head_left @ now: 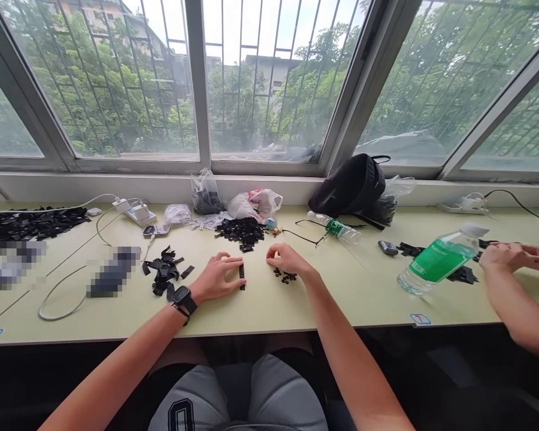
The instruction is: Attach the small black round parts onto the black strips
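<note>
as left hand (216, 277) touches black strip (241, 276) — right hand (285, 258) curls

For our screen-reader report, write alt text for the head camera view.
Two hands rest on a pale green desk: the left hand, wearing a black smartwatch, is at a black strip, the right hand beside small black pieces. A co-worker's hand lies at right, past a green-labelled water bottle.

Barred windows (260, 102), green trees (117, 90), pale desk (368, 305)

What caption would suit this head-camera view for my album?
At a pale desk, the left hand touches a black strip, the right hand rests beside small black pieces.
</note>
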Demonstrator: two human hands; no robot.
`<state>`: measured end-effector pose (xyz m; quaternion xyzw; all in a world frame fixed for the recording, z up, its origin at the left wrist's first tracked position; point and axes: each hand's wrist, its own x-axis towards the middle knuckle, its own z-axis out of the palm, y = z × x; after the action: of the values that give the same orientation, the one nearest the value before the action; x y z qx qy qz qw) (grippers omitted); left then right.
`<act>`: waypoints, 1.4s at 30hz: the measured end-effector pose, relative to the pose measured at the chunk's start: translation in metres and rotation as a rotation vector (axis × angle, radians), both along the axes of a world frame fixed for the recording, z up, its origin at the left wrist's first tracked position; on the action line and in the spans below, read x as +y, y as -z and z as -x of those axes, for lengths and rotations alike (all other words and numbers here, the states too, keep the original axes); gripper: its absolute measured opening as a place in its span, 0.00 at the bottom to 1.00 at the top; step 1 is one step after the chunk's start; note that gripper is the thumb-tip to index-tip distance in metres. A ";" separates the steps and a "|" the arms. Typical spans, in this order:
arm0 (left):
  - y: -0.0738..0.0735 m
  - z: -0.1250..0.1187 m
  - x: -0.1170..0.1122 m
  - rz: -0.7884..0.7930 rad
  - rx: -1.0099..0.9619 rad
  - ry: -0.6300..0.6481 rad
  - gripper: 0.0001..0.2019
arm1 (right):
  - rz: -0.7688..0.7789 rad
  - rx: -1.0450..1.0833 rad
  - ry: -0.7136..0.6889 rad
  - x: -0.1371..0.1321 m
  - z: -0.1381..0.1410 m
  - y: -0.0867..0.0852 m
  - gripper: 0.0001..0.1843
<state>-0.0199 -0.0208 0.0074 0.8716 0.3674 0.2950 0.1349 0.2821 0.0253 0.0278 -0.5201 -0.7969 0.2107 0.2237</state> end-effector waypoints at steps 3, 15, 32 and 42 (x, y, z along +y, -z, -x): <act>0.000 0.000 0.000 0.002 0.030 -0.013 0.26 | 0.001 0.010 -0.002 0.000 0.001 0.002 0.02; -0.004 0.000 -0.004 -0.034 0.164 -0.060 0.24 | -0.132 0.369 -0.323 -0.027 0.072 0.013 0.07; -0.003 0.000 -0.003 -0.081 0.162 -0.047 0.17 | 0.028 0.492 -0.353 -0.029 0.078 0.020 0.11; -0.005 -0.001 -0.004 -0.045 0.158 -0.037 0.21 | 0.133 0.509 -0.308 -0.020 0.074 0.017 0.09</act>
<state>-0.0187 -0.0249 0.0125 0.8881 0.3862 0.2361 0.0805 0.2077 0.0056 0.0107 -0.3370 -0.7692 0.4174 0.3473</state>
